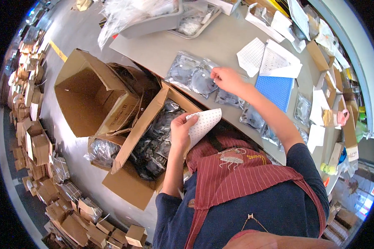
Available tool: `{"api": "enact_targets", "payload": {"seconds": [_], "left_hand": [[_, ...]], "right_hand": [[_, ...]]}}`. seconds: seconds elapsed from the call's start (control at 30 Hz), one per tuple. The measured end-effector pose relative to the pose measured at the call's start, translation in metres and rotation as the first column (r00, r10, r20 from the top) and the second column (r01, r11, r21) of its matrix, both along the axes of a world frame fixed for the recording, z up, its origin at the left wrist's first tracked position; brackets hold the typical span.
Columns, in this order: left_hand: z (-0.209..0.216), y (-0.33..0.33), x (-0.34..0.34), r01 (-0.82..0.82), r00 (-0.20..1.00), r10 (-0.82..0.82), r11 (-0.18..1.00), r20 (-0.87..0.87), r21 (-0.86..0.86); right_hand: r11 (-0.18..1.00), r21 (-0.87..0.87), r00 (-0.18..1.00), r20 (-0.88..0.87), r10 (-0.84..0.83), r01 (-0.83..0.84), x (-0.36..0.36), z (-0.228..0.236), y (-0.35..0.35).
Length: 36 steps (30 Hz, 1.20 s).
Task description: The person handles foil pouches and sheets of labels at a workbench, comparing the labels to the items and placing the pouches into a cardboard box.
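My left hand [181, 132] pinches a curled white sheet [204, 125] printed with rows of small marks, apparently a sticker sheet. It hangs in front of my apron, beside an open cardboard box [121, 154] filled with dark parts in clear bags [153, 154]. Over the table, the fingers of my right hand [227, 79] are pressed together at a clear bag [203, 79] holding a round grey part. Whether they hold anything small is hard to see. A similar bag [182, 68] lies on its left, and small white dots show on both.
More bagged parts [252, 118] lie along the table's near edge. Beyond my right forearm are a blue mat [275, 90] and white printed sheets [280, 59]. A grey bin [151, 25] stands at the back. An empty carton [85, 93] sits left, with boxes [77, 226] on the floor.
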<state>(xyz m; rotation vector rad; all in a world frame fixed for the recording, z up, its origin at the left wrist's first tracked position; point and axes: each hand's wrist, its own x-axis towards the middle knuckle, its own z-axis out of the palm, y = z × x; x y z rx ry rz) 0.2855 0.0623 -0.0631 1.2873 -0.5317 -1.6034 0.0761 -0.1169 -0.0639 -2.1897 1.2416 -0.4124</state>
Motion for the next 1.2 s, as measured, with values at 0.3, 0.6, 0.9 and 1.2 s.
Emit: {"api": "enact_targets", "payload": {"seconds": [0.3,0.6,0.9,1.2], "left_hand": [[-0.003,0.014,0.018,-0.172,0.985,0.172,0.985,0.009,0.011],[-0.005,0.021,0.021,-0.071,0.994,0.073,0.997,0.082,-0.022],[0.022,0.031,0.016,0.111,0.992,-0.108,0.993,0.068,-0.034],[0.054,-0.002,-0.023,0.198,0.927,-0.149,0.974,0.343,-0.113]], "right_hand": [[0.965,-0.231,0.789,-0.613,-0.044,-0.126,0.053,0.002,-0.009],[0.942,-0.175,0.957,-0.003,0.289,-0.285,0.099,-0.018,-0.064],[0.845,-0.514,0.945,-0.326,-0.034,-0.147,0.09,-0.01,-0.064],[0.974,-0.095,0.952,0.213,0.221,-0.205,-0.001,0.09,0.074]]}}
